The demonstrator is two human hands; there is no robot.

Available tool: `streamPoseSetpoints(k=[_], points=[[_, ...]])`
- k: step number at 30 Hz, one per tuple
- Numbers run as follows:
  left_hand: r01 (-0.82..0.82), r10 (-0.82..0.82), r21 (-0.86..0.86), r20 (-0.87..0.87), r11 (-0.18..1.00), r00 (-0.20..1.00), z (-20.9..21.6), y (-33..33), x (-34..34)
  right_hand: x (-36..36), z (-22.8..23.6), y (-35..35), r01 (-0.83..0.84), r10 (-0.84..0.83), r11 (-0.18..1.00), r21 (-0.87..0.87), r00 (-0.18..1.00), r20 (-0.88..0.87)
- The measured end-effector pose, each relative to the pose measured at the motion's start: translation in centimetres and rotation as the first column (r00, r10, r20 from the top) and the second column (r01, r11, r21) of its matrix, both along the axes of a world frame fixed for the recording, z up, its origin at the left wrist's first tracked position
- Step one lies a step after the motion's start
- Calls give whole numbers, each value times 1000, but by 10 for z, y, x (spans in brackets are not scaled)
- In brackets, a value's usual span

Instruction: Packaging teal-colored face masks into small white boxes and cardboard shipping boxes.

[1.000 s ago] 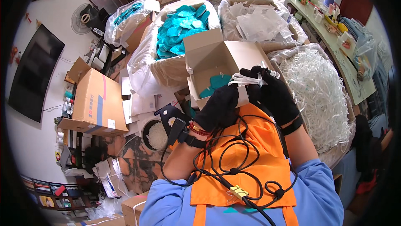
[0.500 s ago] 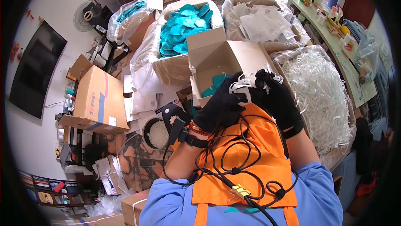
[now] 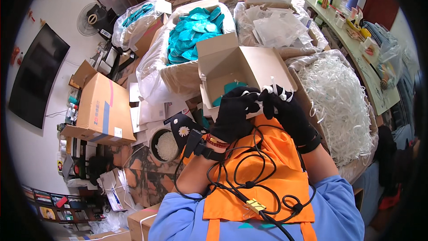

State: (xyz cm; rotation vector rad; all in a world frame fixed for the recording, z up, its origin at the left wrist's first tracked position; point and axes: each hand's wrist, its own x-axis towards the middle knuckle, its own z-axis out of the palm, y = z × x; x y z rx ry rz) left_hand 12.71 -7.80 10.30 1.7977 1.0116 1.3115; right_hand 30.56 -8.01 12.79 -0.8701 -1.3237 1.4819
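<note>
Black cables (image 3: 250, 182) looped over the orange apron (image 3: 223, 207), nearest thing, running up close to the left wrist. Snag risk if the hands drop, I'd say.

Change: half a second ago the gloved hands stood apart, strips bunched in each. Now the fingertips meet. White strips (image 3: 244, 93) sit between them, some across the right hand's fingers, one end poking up. Reads as a two-handed step on the strips now; exact path hidden by the black gloves.

Left hand (image 3: 234, 112): grip closed, pinching strips. Right hand (image 3: 285, 109): grip also closed on strips.

Just past the hands: small open box (image 3: 223, 65), a few teal pieces (image 3: 229, 88) inside. Hands cover its near edge. Its raised flap (image 3: 218, 45) stands between them and the teal heap (image 3: 196, 36) behind.

Right, beside the box: heap of loose white strips (image 3: 341, 103), nothing blocking. Left, on the floor: round pot of white bits (image 3: 168, 146), then a brown carton (image 3: 107, 103).

Farther: pale sheets (image 3: 281, 29); cluttered tabletop (image 3: 387, 101) far right.
</note>
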Motion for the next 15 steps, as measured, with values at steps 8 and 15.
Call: streamPoseSetpoints(k=[8,15], points=[[109,-90,164,-118,980,989,-9,2,-8,22,-5,-3,59,-79,987,146,987,137],[-160,139,-195,-118,968,983,-28,16,-40,132,32,17,360,-592,781,510,687,422]])
